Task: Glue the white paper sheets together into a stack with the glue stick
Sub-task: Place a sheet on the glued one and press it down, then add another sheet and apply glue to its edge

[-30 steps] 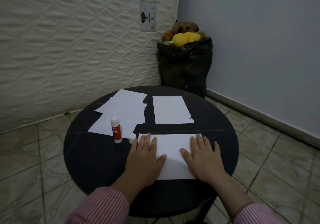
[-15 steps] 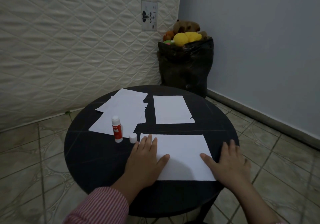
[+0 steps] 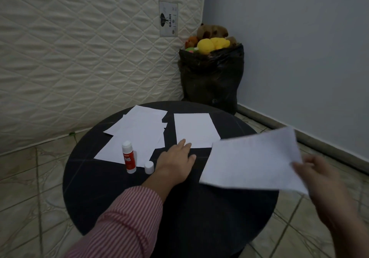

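Note:
My right hand [image 3: 319,180] grips a white paper sheet [image 3: 251,160] by its right edge, lifted and tilted above the right side of the round black table [image 3: 95,194]; both are motion-blurred. Over the table's middle, my left hand [image 3: 175,162] lies flat with its fingers apart, the fingertips at the near edge of a single white sheet [image 3: 194,128]. A loose pile of white sheets [image 3: 137,134] lies at the back left. In front of it stands the uncapped red glue stick [image 3: 128,159], its white cap [image 3: 149,167] beside it.
A quilted mattress [image 3: 79,48] leans against the wall behind the table. A black bag of plush toys [image 3: 210,78] stands in the corner by the grey wall. Tiled floor [image 3: 30,188] surrounds the table.
My right hand slid to the sheet's right edge, then lifted the sheet off the table toward the right. My left hand left the sheet and reached forward to the far single sheet.

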